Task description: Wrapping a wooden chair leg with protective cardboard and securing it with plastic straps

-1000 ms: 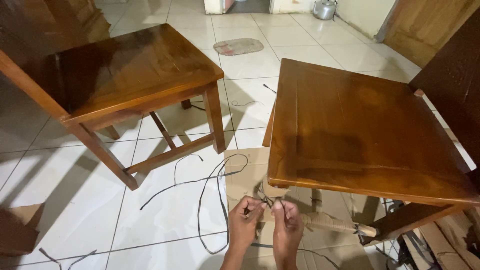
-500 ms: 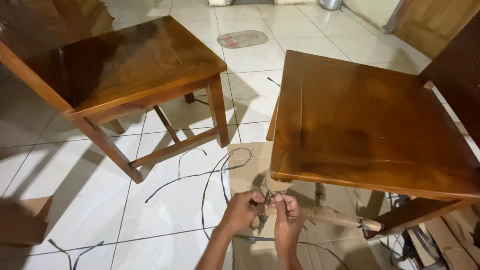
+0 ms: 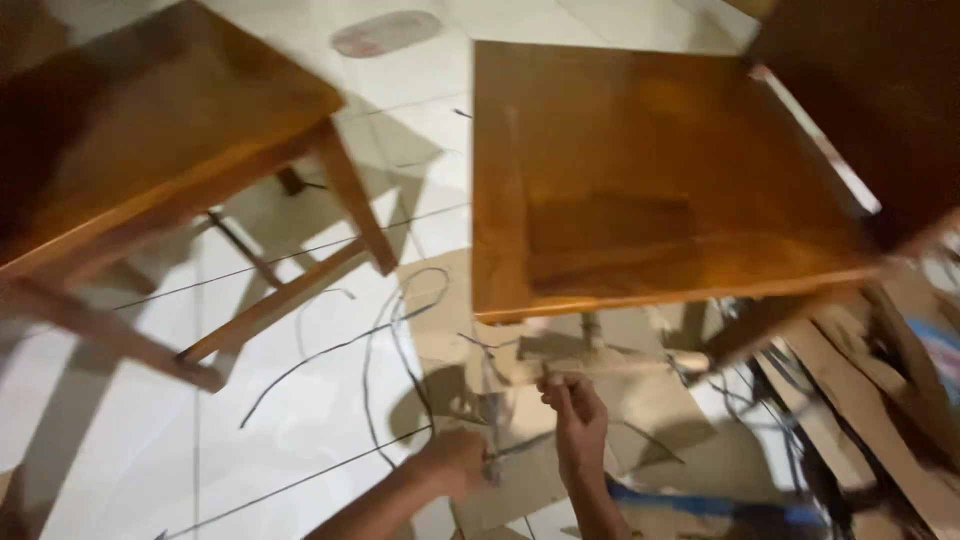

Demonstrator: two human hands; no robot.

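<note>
Right hand (image 3: pixel 578 418) is pinched shut on a thin dark strap (image 3: pixel 520 447) below the near wooden table (image 3: pixel 640 180), left hand (image 3: pixel 455 462) is closed on its lower end over cardboard (image 3: pixel 520 410), wrapped leg (image 3: pixel 640 362) seemingly unfinished, loose straps (image 3: pixel 380 340) left on tiles.

A thin dark plastic strap (image 3: pixel 385 345) is trailing in loose loops over the white tiled floor and the flat brown cardboard sheet (image 3: pixel 440 320), one end running to the hands. A paper-wrapped, pale brown wooden rung (image 3: pixel 610 365) is lying roughly level beneath the front edge of the glossy brown wooden chair seat (image 3: pixel 640 170), its far end showing bare wood. The blurred view is leaving the strap's knot or fastening unclear.
</note>
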